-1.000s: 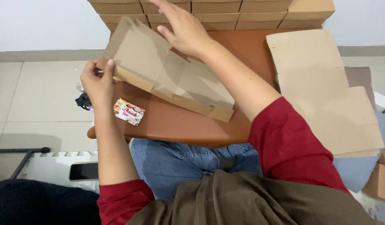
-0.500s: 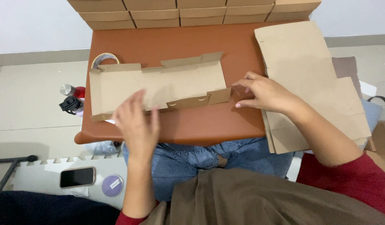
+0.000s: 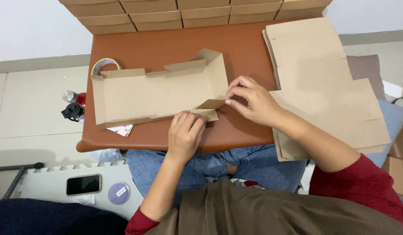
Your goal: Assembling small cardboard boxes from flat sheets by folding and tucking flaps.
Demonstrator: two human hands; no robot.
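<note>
A flat brown cardboard box blank (image 3: 153,93) lies on the reddish-brown table (image 3: 175,43) with its side flaps partly raised. My left hand (image 3: 185,132) presses on the blank's near edge, fingers together. My right hand (image 3: 251,102) pinches a small corner tab (image 3: 211,104) at the blank's right end and folds it inward.
A stack of unfolded cardboard blanks (image 3: 314,78) lies at the right of the table. Folded boxes (image 3: 188,13) are stacked along the far edge. A tape roll (image 3: 104,66) sits behind the blank. A bottle (image 3: 73,109), a phone (image 3: 83,184) and a purple disc (image 3: 119,193) are on the floor at left.
The blank has been laid flat and shifted right. My left hand moved from its middle to the near right edge. My right hand now folds the corner tab.
</note>
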